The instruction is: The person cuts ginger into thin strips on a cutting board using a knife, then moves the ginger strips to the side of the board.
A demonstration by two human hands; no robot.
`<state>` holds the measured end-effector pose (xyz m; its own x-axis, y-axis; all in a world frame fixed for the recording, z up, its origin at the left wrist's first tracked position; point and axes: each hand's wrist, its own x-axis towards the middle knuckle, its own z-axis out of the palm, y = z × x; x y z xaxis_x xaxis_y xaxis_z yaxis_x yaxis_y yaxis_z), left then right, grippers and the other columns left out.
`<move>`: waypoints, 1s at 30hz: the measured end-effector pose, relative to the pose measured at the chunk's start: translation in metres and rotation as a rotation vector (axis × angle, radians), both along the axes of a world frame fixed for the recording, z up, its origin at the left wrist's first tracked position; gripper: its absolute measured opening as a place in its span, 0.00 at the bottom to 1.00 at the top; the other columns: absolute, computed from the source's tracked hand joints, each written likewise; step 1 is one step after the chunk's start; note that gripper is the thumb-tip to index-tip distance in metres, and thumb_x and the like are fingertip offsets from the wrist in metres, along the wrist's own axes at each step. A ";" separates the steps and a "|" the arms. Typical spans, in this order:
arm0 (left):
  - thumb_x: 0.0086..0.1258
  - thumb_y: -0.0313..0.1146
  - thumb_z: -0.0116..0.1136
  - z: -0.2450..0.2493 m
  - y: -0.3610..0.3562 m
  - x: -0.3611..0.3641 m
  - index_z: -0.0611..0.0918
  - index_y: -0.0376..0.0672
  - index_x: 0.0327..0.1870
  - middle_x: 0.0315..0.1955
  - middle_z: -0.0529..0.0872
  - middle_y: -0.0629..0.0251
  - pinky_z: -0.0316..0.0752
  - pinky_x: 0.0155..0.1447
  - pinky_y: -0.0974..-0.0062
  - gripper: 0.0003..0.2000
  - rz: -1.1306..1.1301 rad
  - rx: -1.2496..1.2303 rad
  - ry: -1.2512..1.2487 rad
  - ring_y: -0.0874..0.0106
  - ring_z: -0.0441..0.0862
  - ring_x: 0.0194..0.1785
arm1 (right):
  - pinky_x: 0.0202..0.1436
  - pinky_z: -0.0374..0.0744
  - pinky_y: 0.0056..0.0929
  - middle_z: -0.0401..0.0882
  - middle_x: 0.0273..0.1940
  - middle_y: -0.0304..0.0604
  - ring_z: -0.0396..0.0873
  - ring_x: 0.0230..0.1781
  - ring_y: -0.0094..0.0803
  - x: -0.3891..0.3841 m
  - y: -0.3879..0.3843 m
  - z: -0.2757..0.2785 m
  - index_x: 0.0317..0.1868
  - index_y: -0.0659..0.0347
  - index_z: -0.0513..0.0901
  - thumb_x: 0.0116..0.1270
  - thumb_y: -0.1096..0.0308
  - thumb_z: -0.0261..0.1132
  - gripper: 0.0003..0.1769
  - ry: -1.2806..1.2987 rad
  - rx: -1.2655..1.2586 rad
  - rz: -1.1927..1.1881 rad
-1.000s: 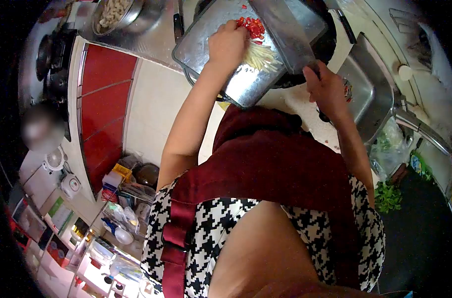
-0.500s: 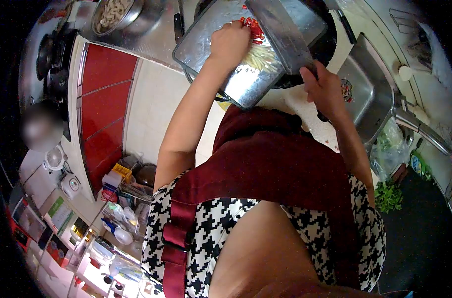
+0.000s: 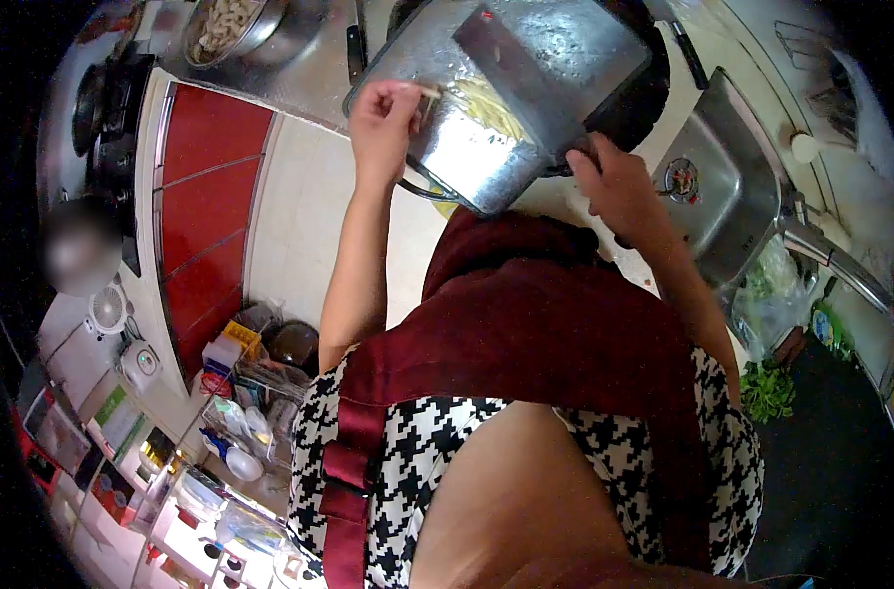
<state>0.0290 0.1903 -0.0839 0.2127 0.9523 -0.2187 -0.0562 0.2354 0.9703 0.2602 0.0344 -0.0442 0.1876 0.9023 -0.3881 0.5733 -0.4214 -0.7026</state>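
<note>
A metal cutting board (image 3: 481,182) with a dark rim lies tilted on the counter, with a pile of pale yellow cut strips (image 3: 488,110) on it. My right hand (image 3: 619,191) is closed round the handle of a cleaver (image 3: 520,83), whose broad blade lies over the board beside the strips. A red chopped piece (image 3: 486,15) sticks to the blade's far end. My left hand (image 3: 383,118) is at the board's left edge, fingers pinched on what looks like a pale strip (image 3: 430,92).
A metal bowl of pale pieces (image 3: 226,34) stands far left, near a black-handled knife (image 3: 355,54). Another black handle (image 3: 689,57) lies by the sink (image 3: 736,187), which has red scraps in its drain. Leafy greens (image 3: 766,391) lie on the right, below a plastic bag (image 3: 766,294).
The heap of red chopped pieces is gone from the board. My left hand has moved left and nearer me, off the heap. The cleaver has shifted left and nearer me.
</note>
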 end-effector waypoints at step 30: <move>0.56 0.24 0.62 -0.036 -0.030 0.002 0.83 0.42 0.38 0.40 0.83 0.62 0.79 0.47 0.67 0.09 -0.377 1.027 0.670 0.61 0.81 0.44 | 0.38 0.76 0.58 0.81 0.31 0.59 0.80 0.34 0.60 -0.019 -0.010 -0.004 0.41 0.60 0.73 0.71 0.53 0.54 0.17 -0.197 -0.039 0.238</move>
